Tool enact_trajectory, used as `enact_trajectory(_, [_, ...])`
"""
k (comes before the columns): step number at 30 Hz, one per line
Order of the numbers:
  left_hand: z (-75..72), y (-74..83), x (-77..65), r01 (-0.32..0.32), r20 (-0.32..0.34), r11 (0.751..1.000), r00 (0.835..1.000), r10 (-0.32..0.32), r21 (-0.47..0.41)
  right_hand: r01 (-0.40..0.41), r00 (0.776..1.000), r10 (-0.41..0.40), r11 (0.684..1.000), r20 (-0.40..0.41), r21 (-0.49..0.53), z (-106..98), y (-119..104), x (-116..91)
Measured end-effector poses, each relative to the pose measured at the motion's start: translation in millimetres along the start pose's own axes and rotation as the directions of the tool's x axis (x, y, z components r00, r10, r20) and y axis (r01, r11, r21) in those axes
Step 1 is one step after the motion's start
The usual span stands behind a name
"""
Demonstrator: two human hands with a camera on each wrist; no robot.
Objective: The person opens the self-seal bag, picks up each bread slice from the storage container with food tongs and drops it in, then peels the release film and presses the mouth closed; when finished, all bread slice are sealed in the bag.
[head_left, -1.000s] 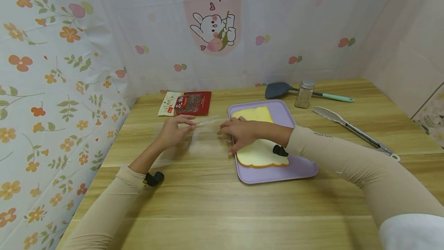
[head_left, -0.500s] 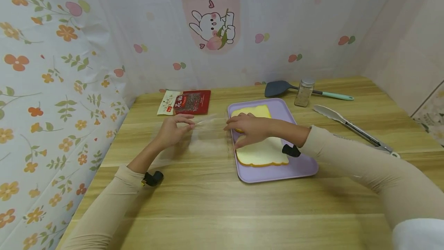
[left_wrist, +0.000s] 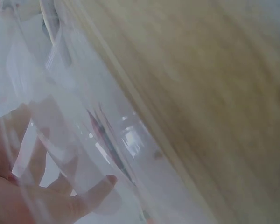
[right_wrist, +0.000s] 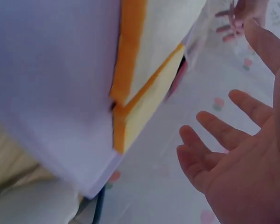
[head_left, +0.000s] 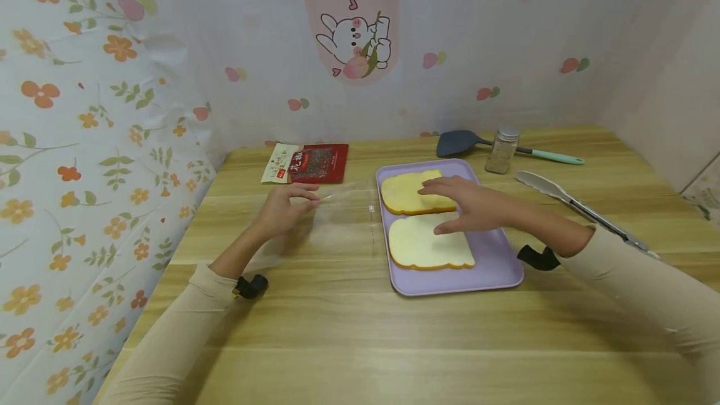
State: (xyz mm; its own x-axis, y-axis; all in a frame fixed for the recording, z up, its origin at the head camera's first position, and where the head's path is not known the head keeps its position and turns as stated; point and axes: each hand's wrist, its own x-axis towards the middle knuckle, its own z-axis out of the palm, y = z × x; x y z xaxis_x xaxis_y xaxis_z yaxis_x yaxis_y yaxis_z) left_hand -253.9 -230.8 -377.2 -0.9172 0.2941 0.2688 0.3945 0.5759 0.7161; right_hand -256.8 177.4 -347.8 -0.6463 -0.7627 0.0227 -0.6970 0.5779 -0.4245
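Observation:
My left hand pinches the raised edge of a clear plastic bag between thumb and fingertips. The bag spreads to the right over the table, as far as the lilac tray. Through the film in the left wrist view show the fingers of that hand. Over the tray, with fingers spread and nothing in them, is my right hand. Two bread slices lie on the tray: a yellower one at the back and a paler one in front, both partly under the right hand in the head view.
Behind the bag lies a red and white spice packet. At the back right, a seasoning jar stands in front of a spatula with a mint handle. Metal tongs lie right of the tray, partly behind the right forearm.
My right hand has left the bag's right edge and moved right across the tray, uncovering more of the bread. The left hand keeps its pinch on the bag in nearly the same place.

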Motion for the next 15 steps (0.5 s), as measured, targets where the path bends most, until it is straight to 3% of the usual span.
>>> enact_trajectory(5, [0.9,4.0,2.8,-0.014,-0.008,1.000,1.000,0.014,0.008,-0.118,0.992,0.117,0.993,-0.052,-0.007,-12.8,19.0,-35.9])
enact_trajectory(15, [3.3,2.8,1.8,0.007,-0.004,1.000,1.000,-0.007,0.019,-0.299,0.944,0.289,0.954,-0.161,-0.037,-23.8,57.5,-94.9])
